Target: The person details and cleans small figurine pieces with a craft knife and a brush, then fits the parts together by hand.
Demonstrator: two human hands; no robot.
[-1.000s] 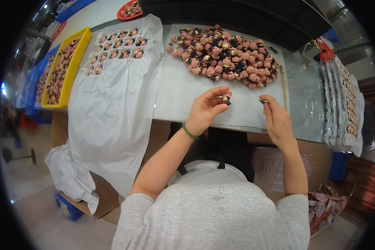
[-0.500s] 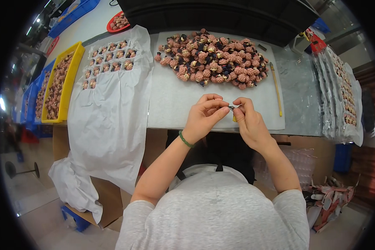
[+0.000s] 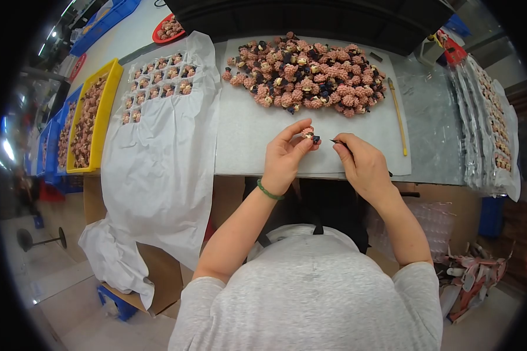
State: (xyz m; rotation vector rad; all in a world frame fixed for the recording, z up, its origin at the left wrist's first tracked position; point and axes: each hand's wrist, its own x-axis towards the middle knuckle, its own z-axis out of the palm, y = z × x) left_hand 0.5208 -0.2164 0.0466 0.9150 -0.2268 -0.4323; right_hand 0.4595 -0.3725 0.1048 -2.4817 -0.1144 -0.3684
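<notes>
Between the thumb and fingers of my left hand [image 3: 283,157] is a small figurine [image 3: 308,135] with a bumpy pink top, a cream part and a dark blue part. My right hand [image 3: 364,168] is closed around a slim dark pointed tool [image 3: 334,141]. Its tip points left, a short gap from the figurine, and a dark end shows behind the hand; most of it is hidden by my fingers. Beyond both hands, a large heap of similar pink figurines [image 3: 316,76] lies on a white sheet [image 3: 240,140].
To the left, a white tray [image 3: 160,93] holds figurines in compartments, partly under white paper [image 3: 158,169]. A yellow crate [image 3: 112,88] of pink pieces stands farther left. A yellow stick [image 3: 398,117] lies right of the heap, with stacked filled trays [image 3: 480,128] beyond. A black box [image 3: 310,23] borders the back.
My hands were close together at the figurine and have moved apart. The figurine's pink top now shows in my left hand, and the tool's tip is clear of it. The view has shifted slightly.
</notes>
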